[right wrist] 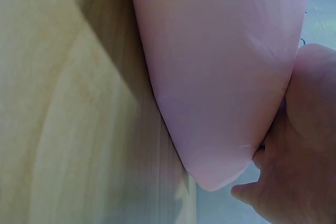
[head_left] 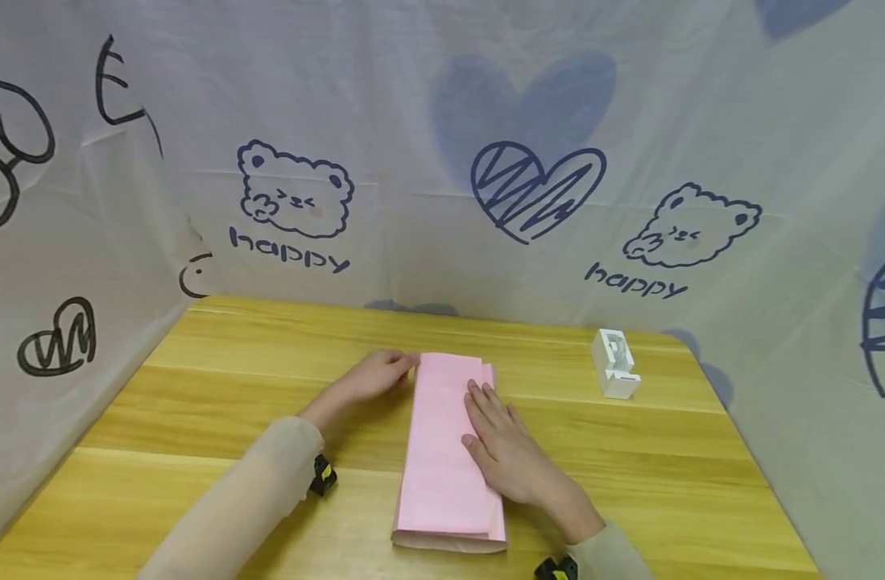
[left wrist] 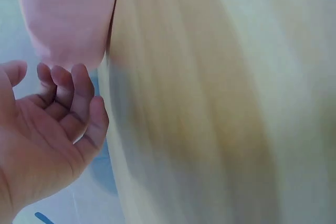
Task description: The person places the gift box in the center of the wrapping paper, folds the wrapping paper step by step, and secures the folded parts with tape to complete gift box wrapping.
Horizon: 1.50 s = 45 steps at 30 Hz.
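Observation:
A sheet of pink paper point(head_left: 445, 451), folded into a long flattened tube, lies lengthwise on the table. Its near end gapes slightly and shows a pale inside, while one edge overlaps another along the right side. My right hand point(head_left: 510, 451) rests on that right side with fingers extended over the overlap. At the far left corner is my left hand point(head_left: 375, 374), its fingertips right at the paper's edge. In the left wrist view the left fingers point(left wrist: 81, 90) bend loosely, with the thumb apart from them. The pink paper point(right wrist: 220, 77) bulges upward beside the right hand in the right wrist view.
A small white plastic holder point(head_left: 610, 366) with an open top stands at the back right of the wooden table point(head_left: 667, 467). Printed cloth point(head_left: 413, 161) hangs behind the table and at both sides. Black wrist devices point(head_left: 323, 475) sit by the sleeves.

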Tool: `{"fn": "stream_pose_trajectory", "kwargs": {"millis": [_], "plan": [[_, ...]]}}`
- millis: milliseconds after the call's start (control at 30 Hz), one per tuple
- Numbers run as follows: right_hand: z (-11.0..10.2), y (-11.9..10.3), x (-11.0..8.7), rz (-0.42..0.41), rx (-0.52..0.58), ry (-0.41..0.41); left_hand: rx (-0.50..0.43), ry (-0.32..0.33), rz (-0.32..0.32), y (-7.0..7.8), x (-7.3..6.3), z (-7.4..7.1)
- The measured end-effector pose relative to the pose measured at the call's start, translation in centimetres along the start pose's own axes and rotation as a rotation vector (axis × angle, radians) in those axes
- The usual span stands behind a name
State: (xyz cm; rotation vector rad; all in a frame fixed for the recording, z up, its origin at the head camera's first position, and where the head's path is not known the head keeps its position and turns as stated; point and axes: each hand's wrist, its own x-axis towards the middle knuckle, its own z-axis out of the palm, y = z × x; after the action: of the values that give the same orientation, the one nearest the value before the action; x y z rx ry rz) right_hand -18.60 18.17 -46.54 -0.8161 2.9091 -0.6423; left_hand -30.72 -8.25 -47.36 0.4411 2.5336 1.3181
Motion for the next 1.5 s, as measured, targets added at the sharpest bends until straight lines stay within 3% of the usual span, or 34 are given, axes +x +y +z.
{"fn": "stream_pose_trajectory", "kwargs": {"millis": [267, 600, 967, 1500], "plan": [[0.2, 0.1, 0.0, -0.002, 0.006, -0.002, -0.035, -0.035, 0.007, -0.3, 0.1, 1.4], [0.1, 0.1, 0.0, 0.001, 0.001, 0.001, -0.044, -0.036, 0.046, 0.0, 0.1, 1.8], [0.1, 0.2, 0.0, 0.0, -0.011, 0.006, -0.031, 0.06, 0.025, 0.4, 0.8, 1.8], [0.1, 0.4, 0.0, -0.005, 0.001, -0.004, 0.027, 0.144, 0.063, 0.6, 1.7, 2.1]]}}
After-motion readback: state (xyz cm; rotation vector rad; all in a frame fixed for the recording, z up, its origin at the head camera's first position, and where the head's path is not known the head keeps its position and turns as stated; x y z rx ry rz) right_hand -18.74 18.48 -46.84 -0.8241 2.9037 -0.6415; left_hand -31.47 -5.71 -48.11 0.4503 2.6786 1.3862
